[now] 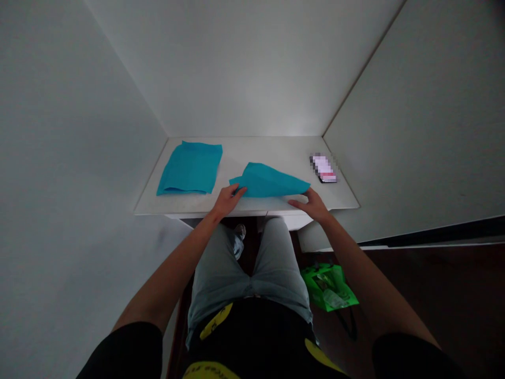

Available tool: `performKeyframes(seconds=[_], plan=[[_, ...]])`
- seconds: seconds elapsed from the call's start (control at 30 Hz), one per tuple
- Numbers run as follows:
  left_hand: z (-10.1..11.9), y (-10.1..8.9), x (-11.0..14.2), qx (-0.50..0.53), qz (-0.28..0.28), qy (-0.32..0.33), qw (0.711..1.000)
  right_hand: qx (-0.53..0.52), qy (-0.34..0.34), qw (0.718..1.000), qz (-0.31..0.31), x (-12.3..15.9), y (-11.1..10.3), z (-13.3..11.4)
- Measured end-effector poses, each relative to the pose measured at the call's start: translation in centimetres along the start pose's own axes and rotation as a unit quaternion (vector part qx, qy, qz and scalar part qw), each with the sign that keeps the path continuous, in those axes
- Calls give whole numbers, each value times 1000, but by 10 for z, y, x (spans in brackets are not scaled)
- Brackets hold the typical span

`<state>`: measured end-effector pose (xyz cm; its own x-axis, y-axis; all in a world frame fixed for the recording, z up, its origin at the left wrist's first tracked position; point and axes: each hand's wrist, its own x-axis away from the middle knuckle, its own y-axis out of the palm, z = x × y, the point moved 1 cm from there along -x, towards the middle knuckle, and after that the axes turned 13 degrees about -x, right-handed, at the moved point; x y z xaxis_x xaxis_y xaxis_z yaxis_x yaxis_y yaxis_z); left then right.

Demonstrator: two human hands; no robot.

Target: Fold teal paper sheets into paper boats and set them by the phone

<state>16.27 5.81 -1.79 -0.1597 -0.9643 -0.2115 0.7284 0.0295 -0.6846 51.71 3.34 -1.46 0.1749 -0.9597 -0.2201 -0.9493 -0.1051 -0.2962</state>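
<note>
A piece of thin turquoise cloth (268, 181) lies folded askew near the front edge of the white tabletop, its outline narrowing to a point at the right. My left hand (230, 198) is closed on its near left corner, pinching it between thumb and fingers. At the right tip of the cloth, my right hand (313, 205) touches the corner with its fingertips. Its thumb is stretched out to the left, apart from the fingers and below the cloth's edge. Further left lies a second folded turquoise cloth (191, 168), roughly square, touched by neither hand.
A phone (324, 168) with a blurred-out screen rests on the right part of the white tabletop (272, 145). White walls enclose the table at the back and both sides. On the dark floor to my right stands a bright green bag (342, 300) with things inside.
</note>
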Motion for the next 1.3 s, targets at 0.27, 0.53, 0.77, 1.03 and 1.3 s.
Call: performKeyframes(seconds=[0.27, 0.53, 0.77, 1.03, 1.3], plan=[[55, -52, -43, 186, 34, 22, 982, -222, 34, 974, -24, -33, 14, -51], [14, -34, -42, 201, -81, -8, 976, -236, 66, 970, -5, -55, 22, -28], [-20, -14, -43, 91, -98, -91, 987, -100, 23, 995, -2, -66, 25, 28], [0, -8, -33, -286, 41, -43, 957, 185, -28, 982, 29, -73, 22, 28], [26, 59, -18, -325, -125, 87, 933, 286, -37, 952, -102, -59, 108, 5]])
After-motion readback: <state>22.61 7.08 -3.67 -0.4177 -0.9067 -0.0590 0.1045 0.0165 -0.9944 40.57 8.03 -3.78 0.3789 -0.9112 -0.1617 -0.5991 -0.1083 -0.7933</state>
